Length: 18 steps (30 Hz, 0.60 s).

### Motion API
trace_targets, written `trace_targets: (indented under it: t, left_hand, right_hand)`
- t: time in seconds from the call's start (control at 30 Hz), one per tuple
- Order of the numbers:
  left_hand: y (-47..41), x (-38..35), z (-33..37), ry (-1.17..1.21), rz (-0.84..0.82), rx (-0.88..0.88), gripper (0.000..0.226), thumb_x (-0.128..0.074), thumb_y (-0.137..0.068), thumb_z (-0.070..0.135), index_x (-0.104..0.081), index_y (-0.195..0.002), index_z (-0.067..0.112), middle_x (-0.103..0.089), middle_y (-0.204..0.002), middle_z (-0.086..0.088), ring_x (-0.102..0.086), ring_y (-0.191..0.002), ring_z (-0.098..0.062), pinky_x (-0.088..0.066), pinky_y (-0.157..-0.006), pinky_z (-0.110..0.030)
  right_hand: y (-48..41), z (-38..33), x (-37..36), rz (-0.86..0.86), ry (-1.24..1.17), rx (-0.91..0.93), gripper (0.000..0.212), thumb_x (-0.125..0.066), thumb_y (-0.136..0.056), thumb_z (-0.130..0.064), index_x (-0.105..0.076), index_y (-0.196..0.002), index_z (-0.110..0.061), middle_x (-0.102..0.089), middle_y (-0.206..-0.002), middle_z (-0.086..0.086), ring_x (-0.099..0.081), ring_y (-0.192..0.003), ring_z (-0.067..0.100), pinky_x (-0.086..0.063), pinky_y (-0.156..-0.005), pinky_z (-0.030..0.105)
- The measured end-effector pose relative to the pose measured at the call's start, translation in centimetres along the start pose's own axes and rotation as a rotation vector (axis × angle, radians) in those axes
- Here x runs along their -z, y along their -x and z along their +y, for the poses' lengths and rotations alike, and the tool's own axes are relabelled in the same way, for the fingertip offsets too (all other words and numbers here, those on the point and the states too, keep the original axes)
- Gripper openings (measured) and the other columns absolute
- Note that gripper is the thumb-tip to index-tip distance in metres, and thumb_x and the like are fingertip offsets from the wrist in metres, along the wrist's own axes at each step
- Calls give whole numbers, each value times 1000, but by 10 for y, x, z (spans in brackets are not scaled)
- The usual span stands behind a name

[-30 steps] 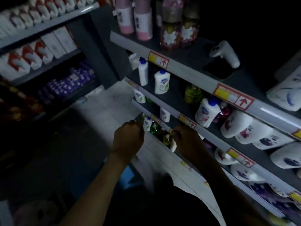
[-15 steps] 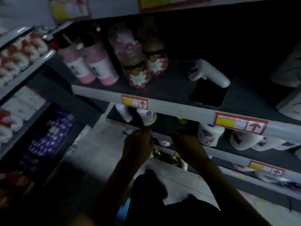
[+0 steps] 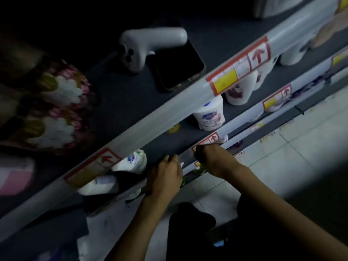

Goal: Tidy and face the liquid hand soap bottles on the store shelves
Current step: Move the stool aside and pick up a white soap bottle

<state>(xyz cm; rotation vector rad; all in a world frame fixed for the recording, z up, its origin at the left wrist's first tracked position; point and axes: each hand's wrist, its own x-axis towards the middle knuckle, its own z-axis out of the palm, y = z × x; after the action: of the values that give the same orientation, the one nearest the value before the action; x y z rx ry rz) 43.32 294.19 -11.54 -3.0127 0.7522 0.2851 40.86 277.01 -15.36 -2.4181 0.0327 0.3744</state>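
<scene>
White soap btl (image 3: pixel 209 116), blue cap, stood on the 2nd shelf (image 3: pixel 165 146) near its front lip. A second white btl (image 3: pixel 132 161) stood further left on the same shelf.

Cf. 0.5 s ago: view had rolled, so the shelves ran diagonally, low left to high right. Both hands had stayed close together at the shelf fronts.

L hand (image 3: pixel 165 178): fingertips lay at the 2nd shelf's lip, between the two btls, touching neither. Grip could not be determined. R hand (image 3: pixel 212 161): fingers curled at a price tag (image 3: pixel 206 142) on that lip. Whether they held anything could not be told.

Surroundings: top shelf carried a white controller (image 3: pixel 150 46) lying partly over a dark phone (image 3: pixel 178 68), w/ flower-label bottles (image 3: pixel 56 91) at left, blurred. White pouches (image 3: pixel 239 91) sat right of the blue-cap btl. Small green bottles (image 3: pixel 183 180) below were mostly hidden by the hands. Upper rail (image 3: pixel 150 117) covered the second btl's top and part of the blue cap. Tiled floor (image 3: pixel 282 166) lay beyond.

Orientation: blue-cap btl upright, long axis square to the shelf, cap toward the rail, label facing the aisle. Second btl leaned; facing unclear, blurred.
</scene>
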Motion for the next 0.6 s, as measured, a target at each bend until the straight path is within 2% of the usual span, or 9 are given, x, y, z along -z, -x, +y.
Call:
trace_targets:
  t: [0.1, 0.23, 0.37, 0.43, 0.53, 0.6]
  left_hand:
    - [-7, -64, 10, -30, -52, -96, 27, -39, -95, 26, -59, -111, 16, -65, -106, -6, -63, -92, -27, -46, -69, -34]
    - [-19, -169, 20, -36, -113, -195, 7, -59, -83, 19, -63, -86, 15, -66, -77, -7, -63, -64, -27, -39, -49, -29]
    - [-31, -282, 24, -68, -133, -253, 10, -71, -71, 19, -67, -80, 18, -67, -70, -5, -63, -54, -24, -42, -44, -28]
    - [-39, -334, 19, -101, -124, -249, 6, -69, -74, 22, -65, -78, 19, -67, -70, -4, -63, -57, -23, -38, -46, -27]
    - [-47, -390, 2, -129, -113, -175, 13, -50, -91, 27, -61, -93, 20, -67, -89, -3, -65, -79, -23, -32, -55, -29]
    - [-44, -415, -11, -138, -77, -161, 15, -46, -93, 28, -58, -95, 19, -67, -96, -4, -64, -86, -25, -33, -58, -30]
  right_hand:
    - [-4, 42, -49, -116, 22, -74, 23, -47, -97, -20, -61, -89, -4, -66, -97, 14, -63, -89, 33, -52, -73, 39]
    - [-26, 116, -123, -115, 42, -171, 27, -45, -98, -27, -62, -97, -7, -65, -108, 17, -63, -96, 34, -53, -80, 41]
    - [-51, 192, -212, -187, 138, -262, 30, -41, -99, -28, -61, -110, -9, -62, -116, 17, -62, -102, 35, -48, -77, 38]
    - [-64, 219, -254, -252, 175, -276, 33, -40, -100, -30, -59, -117, -10, -61, -121, 15, -62, -105, 34, -48, -78, 36]
    - [-81, 242, -298, -259, 223, -214, 32, -40, -100, -30, -58, -119, -11, -61, -120, 14, -62, -105, 32, -49, -78, 36]
    - [-84, 244, -319, -240, 280, -130, 29, -39, -100, -28, -56, -119, -14, -61, -119, 13, -61, -104, 32, -49, -76, 36]
